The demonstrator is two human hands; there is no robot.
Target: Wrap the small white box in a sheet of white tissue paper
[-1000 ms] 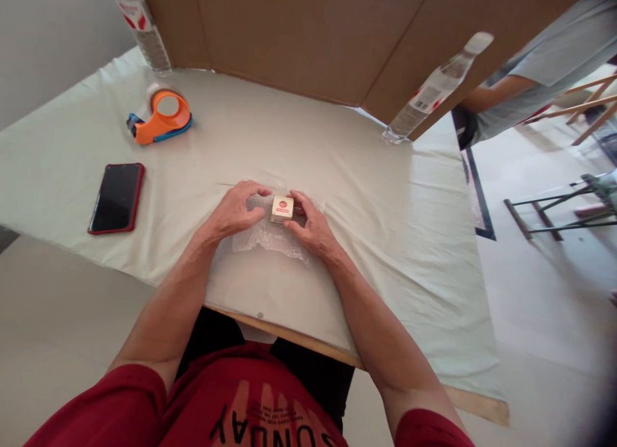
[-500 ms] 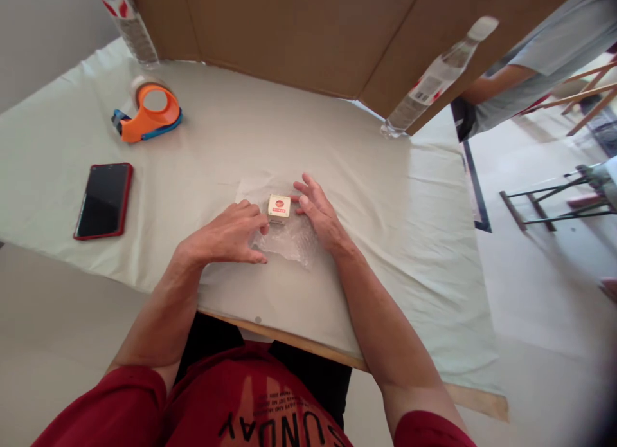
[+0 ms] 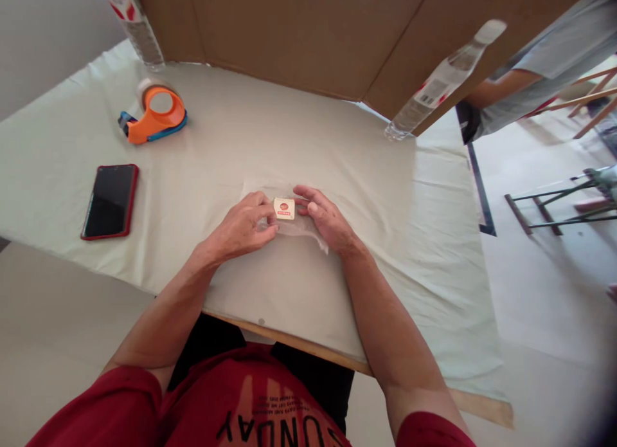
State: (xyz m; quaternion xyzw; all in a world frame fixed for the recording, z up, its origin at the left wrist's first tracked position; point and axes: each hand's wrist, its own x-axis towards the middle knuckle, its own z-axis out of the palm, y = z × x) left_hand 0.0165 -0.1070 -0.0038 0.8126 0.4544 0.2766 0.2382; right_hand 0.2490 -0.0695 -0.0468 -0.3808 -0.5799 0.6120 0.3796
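Note:
A small cream box with a red label lies on a clear sheet of bubble wrap in the middle of the cloth-covered table. My left hand is curled at the box's left side, its fingertips pinching the box and the wrap's near edge. My right hand grips the box from the right, thumb and fingers closed on it. The wrap's near part is bunched up under both hands.
A red-cased phone lies at the left. An orange tape dispenser sits at the back left. Two plastic bottles flank a cardboard screen at the back. Another person's arm shows at the right.
My left hand lifted off the flat wrap and moved up to the box, pulling the wrap's near edge with it. My right hand's fingers closed on the box.

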